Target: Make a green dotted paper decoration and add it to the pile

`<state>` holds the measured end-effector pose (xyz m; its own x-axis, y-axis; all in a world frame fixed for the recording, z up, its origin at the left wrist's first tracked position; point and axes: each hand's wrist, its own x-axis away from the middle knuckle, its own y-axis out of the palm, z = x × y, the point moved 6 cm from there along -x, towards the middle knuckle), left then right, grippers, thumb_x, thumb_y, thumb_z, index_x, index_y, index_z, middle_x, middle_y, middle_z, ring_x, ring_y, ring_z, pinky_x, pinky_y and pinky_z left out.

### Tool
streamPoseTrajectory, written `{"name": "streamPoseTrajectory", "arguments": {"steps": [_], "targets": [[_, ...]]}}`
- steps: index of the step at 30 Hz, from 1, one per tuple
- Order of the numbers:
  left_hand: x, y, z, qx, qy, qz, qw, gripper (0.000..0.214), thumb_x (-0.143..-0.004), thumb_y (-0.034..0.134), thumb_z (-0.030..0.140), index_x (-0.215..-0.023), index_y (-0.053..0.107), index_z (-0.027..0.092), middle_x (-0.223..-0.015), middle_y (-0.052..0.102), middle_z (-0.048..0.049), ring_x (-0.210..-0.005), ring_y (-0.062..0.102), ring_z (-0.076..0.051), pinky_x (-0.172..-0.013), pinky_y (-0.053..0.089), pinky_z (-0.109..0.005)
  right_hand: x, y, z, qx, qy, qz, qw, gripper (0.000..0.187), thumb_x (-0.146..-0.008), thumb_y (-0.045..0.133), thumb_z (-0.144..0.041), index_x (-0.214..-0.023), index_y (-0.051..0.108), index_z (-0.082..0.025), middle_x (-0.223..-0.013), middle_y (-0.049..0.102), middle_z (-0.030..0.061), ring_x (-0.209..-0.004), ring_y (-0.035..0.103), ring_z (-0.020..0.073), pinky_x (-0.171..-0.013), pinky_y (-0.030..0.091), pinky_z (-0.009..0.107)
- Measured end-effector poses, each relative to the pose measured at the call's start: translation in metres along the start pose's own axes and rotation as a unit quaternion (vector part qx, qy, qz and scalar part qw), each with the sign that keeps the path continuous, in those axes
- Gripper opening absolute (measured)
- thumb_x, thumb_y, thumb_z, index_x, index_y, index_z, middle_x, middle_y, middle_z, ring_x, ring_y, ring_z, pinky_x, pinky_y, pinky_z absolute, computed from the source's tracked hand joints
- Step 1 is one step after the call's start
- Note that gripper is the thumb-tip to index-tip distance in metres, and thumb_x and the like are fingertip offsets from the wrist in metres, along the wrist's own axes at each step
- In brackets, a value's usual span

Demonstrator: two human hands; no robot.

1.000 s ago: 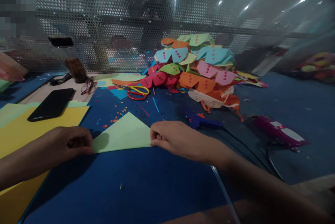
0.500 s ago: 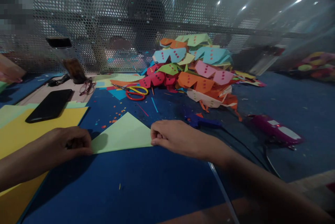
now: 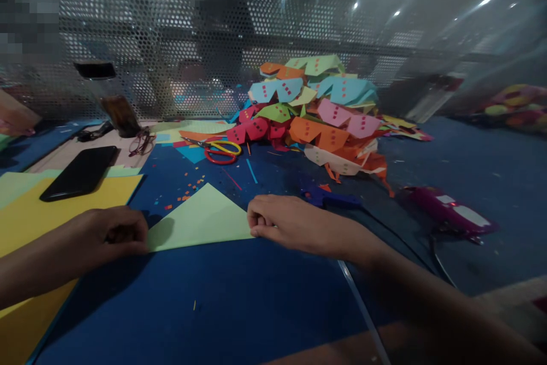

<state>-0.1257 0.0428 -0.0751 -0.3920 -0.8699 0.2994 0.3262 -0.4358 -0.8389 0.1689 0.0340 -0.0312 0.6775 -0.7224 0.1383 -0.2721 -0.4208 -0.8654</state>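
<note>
A pale green paper folded into a triangle (image 3: 200, 220) lies flat on the blue table (image 3: 239, 302) in front of me. My left hand (image 3: 109, 234) is curled, its fingertips pinching the triangle's left corner. My right hand (image 3: 290, 222) is curled too, with thumb and fingers pressed on the right corner. Both hands rest on the table surface.
A yellow sheet stack (image 3: 38, 222) with a black phone (image 3: 79, 172) lies at left. Scissors (image 3: 220, 150) and a heap of folded coloured papers (image 3: 316, 114) sit behind. A blue glue gun (image 3: 327, 199) and a purple one (image 3: 448, 211) lie at right. A perforated metal screen (image 3: 171, 40) stands at the back.
None beyond a slight shift of the view; both hands stay on the triangle's corners.
</note>
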Motion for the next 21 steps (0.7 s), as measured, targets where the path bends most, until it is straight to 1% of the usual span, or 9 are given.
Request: {"name": "streamPoseTrajectory", "arguments": {"steps": [5,9,13,17,19,21], "targets": [[-0.002,-0.002,0.001,0.018,0.017,-0.006,1.000,0.031,-0.084,0.060,0.051,-0.078,0.069,0.022,-0.071,0.065,0.0007,-0.068,0.057,-0.018,-0.065,0.044,-0.026,0.000,0.001,0.004,-0.020,-0.007,-0.010,1.000,0.011,-0.092,0.054,-0.012,-0.095,0.063,-0.017,-0.094,0.068,0.0032,-0.080,0.059,0.0148,-0.068,0.038,0.025],[-0.001,-0.005,0.004,0.025,0.030,-0.009,0.999,0.023,-0.085,0.058,0.042,-0.080,0.069,0.021,-0.072,0.067,0.0007,-0.068,0.059,-0.018,-0.065,0.046,-0.026,0.000,0.002,0.006,-0.022,-0.023,-0.016,0.999,0.015,-0.091,0.052,-0.010,-0.096,0.064,-0.017,-0.099,0.067,0.0041,-0.084,0.060,0.0148,-0.071,0.040,0.024],[0.002,-0.007,0.010,0.018,0.072,-0.002,0.997,0.020,-0.086,0.056,0.034,-0.080,0.069,0.021,-0.073,0.068,0.0012,-0.067,0.059,-0.016,-0.065,0.047,-0.024,-0.001,0.003,0.006,-0.007,-0.034,-0.014,0.999,0.016,-0.092,0.052,-0.008,-0.096,0.064,-0.017,-0.100,0.066,0.0045,-0.088,0.060,0.0154,-0.074,0.042,0.025],[0.004,-0.008,0.015,0.010,0.120,0.025,0.992,0.019,-0.089,0.053,0.029,-0.081,0.069,0.021,-0.076,0.069,0.0009,-0.068,0.062,-0.014,-0.065,0.051,-0.023,0.001,0.002,-0.002,0.022,-0.065,0.003,0.998,0.014,-0.095,0.053,-0.008,-0.095,0.063,-0.017,-0.099,0.064,0.0046,-0.093,0.058,0.0170,-0.079,0.042,0.027],[0.006,-0.008,0.018,-0.001,0.145,0.037,0.989,0.021,-0.091,0.051,0.028,-0.083,0.069,0.022,-0.078,0.070,0.0004,-0.068,0.063,-0.014,-0.064,0.052,-0.021,0.003,0.003,-0.006,0.031,-0.072,0.009,0.997,0.015,-0.096,0.052,-0.008,-0.099,0.063,-0.017,-0.101,0.063,0.0048,-0.091,0.058,0.0165,-0.079,0.043,0.027],[0.007,-0.007,0.020,-0.015,0.162,0.044,0.986,0.021,-0.092,0.051,0.027,-0.084,0.070,0.022,-0.079,0.071,-0.0002,-0.068,0.064,-0.013,-0.063,0.052,-0.020,0.004,0.005,-0.007,0.033,-0.064,0.004,0.997,0.018,-0.096,0.050,-0.007,-0.102,0.063,-0.018,-0.104,0.063,0.0050,-0.086,0.059,0.0155,-0.076,0.043,0.027]]}}
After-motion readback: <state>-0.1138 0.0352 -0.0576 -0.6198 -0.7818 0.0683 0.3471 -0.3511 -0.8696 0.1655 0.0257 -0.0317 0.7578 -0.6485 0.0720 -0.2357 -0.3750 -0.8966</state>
